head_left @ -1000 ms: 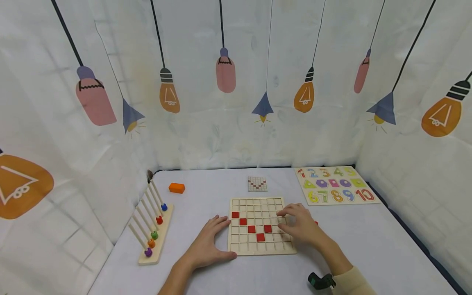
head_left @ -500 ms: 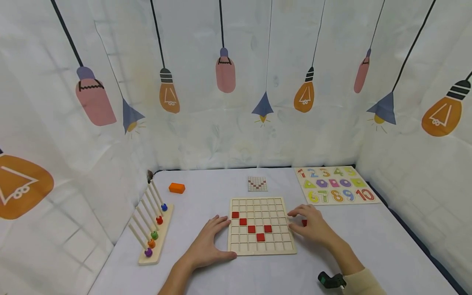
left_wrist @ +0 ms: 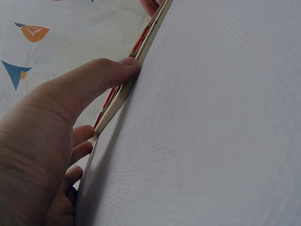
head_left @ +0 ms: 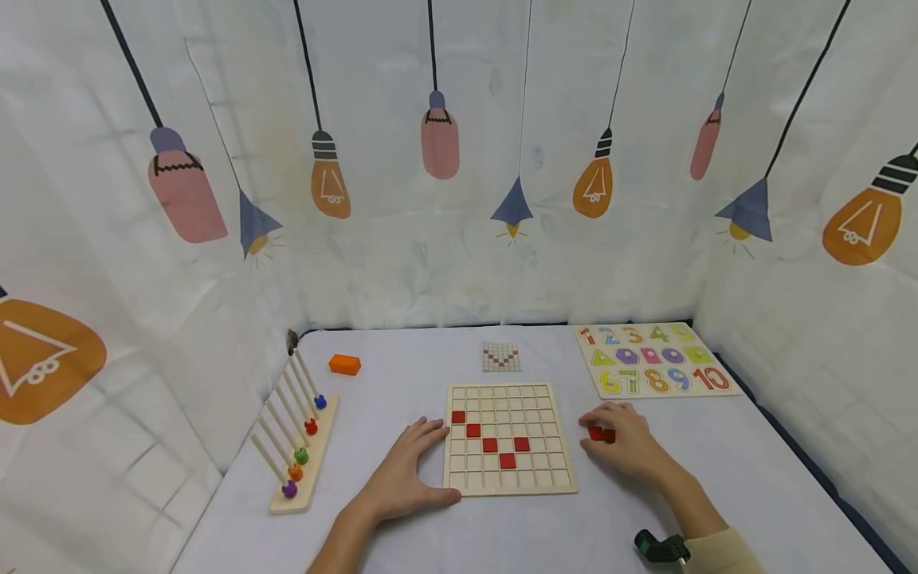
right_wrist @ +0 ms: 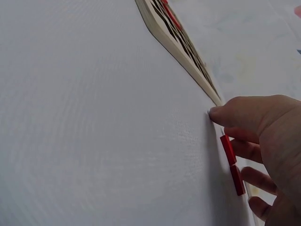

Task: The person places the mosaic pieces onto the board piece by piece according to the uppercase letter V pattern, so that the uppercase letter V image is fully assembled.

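Observation:
A pale wooden grid board (head_left: 533, 479) lies flat, several red square tiles (head_left: 507, 461) sitting in its cells. My left hand (head_left: 407, 476) rests along the board's left side. In the left wrist view its thumb touches the edge of the board (left_wrist: 124, 92), and the fingers reach the same rim farther along. Right of the board, my right hand (head_left: 625, 443) is above two loose red tiles (head_left: 597, 434). The right wrist view has these red tiles (right_wrist: 228, 149) lying end to end beside the fingers, with thumb and fingers apart and nothing pinched between them.
Behind the board lies a small pattern card (head_left: 501, 357). A number-and-shape puzzle board (head_left: 656, 360) is at the back right. To the left stand a peg rack (head_left: 304, 478) with coloured beads and an orange block (head_left: 345, 365). A black device (head_left: 660, 548) sits by the right sleeve.
My right hand has moved right, off the board's right edge to the loose red tiles, which now show more. My left hand and the tiles in the grid have stayed put.

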### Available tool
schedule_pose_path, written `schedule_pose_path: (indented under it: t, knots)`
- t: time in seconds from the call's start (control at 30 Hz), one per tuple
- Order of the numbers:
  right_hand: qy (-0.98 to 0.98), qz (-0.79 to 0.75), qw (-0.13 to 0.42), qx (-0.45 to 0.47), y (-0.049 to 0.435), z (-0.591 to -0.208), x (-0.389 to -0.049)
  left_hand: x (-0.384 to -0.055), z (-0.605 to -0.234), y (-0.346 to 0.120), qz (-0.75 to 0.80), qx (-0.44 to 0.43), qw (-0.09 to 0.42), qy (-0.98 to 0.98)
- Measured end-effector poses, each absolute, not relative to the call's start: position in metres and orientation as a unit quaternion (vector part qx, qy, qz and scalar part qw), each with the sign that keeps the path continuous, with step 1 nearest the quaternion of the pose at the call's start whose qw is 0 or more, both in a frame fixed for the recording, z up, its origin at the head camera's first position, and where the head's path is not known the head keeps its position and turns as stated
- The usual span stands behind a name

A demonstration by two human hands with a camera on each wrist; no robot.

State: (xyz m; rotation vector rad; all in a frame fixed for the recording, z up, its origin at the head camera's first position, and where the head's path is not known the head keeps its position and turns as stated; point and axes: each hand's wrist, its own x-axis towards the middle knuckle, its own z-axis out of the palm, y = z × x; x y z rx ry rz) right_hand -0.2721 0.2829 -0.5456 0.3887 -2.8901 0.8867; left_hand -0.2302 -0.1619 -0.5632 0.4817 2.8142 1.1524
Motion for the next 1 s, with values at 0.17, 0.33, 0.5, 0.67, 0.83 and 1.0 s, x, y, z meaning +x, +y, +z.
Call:
schedule_pose_path:
  t: [0.17,0.33,0.5,0.67,0.83,1.0]
  knots:
    - [-0.946,0.292,0.046,0.132,0.289,-0.547,-0.272,-0.230,-0.562,-0.161,0.376,0.156,0.033,0.913]
    - [-0.949,0.286,0.040,0.129,0.293,-0.547,-0.271,-0.230,-0.561,-0.160,0.377,0.156,0.035,0.912]
    - [-0.948,0.286,0.048,0.132,0.296,-0.545,-0.269,-0.230,-0.560,-0.160,0.375,0.157,0.038,0.913]
    - [-0.944,0.297,0.055,0.135,0.297,-0.546,-0.268,-0.231,-0.560,-0.159,0.371,0.156,0.038,0.915]
    - [-0.943,0.300,0.060,0.130,0.297,-0.549,-0.269,-0.231,-0.561,-0.159,0.368,0.155,0.039,0.916]
    - [-0.943,0.298,0.065,0.130,0.296,-0.552,-0.269,-0.230,-0.560,-0.160,0.370,0.152,0.036,0.916]
